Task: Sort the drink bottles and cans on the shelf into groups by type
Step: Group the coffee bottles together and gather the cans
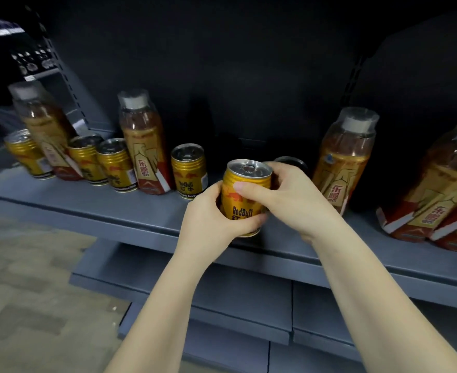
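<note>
A gold Red Bull can [245, 192] stands upright near the front edge of the grey shelf [130, 211]. My left hand [211, 214] wraps its left side and bottom. My right hand [284, 195] grips it from the right, thumb across the front. Another gold can [189, 170] stands alone just left of it. Further left are three more gold cans [114, 164] mixed with two tall amber bottles [145, 141]. To the right stand an amber bottle [343, 160] and a close pair of the same bottles [442, 195]. A dark can top [292, 161] peeks out behind my right hand.
The shelf has a black back panel [249, 76] and slotted uprights at the left [71, 90] and right. Lower grey shelves [222, 297] sit below my arms. A tiled floor [33, 292] shows at the lower left.
</note>
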